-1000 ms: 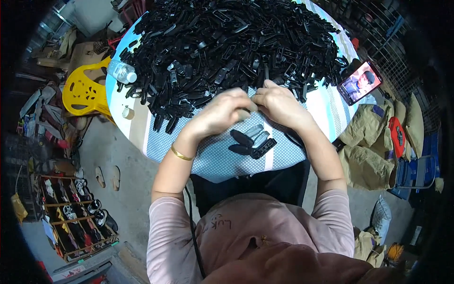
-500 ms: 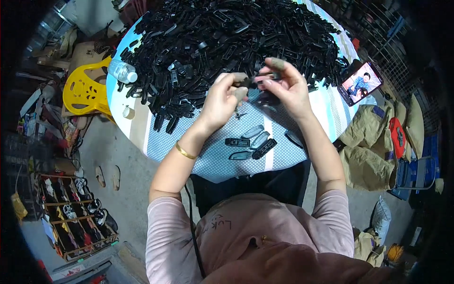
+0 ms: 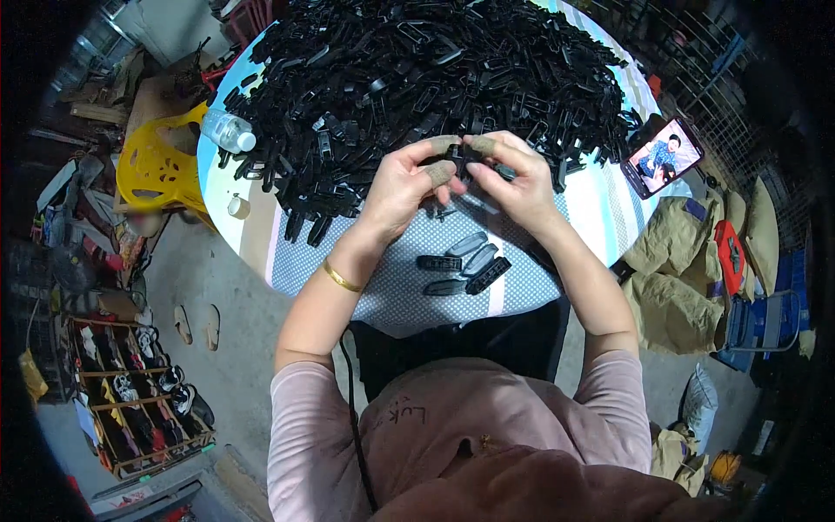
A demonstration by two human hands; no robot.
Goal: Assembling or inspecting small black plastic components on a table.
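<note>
Over the front of the pile, my left hand (image 3: 407,187) and my right hand (image 3: 515,178) meet fingertip to fingertip. Both pinch one small black plastic part (image 3: 461,159) between them; its exact kind is hard to make out. Tan tape wraps some fingertips. Beyond them a big heap of black plastic pieces (image 3: 391,78) covers the far part of the round table (image 3: 365,283). Nearer to me lie several loose black and grey oval pieces (image 3: 470,265) in a small cluster below my hands.
A clear bottle (image 3: 228,130) lies at the table's left edge, above a small round whitish object (image 3: 237,206). At the right edge a phone (image 3: 663,157) stands with its screen lit. A yellow stool (image 3: 161,170) is left, brown sacks (image 3: 670,304) right, a shoe rack (image 3: 130,391) lower left.
My right hand has come down and left, its fingers closing in against my left hand's fingertips on the black part. The loose oval pieces stay where they were.
</note>
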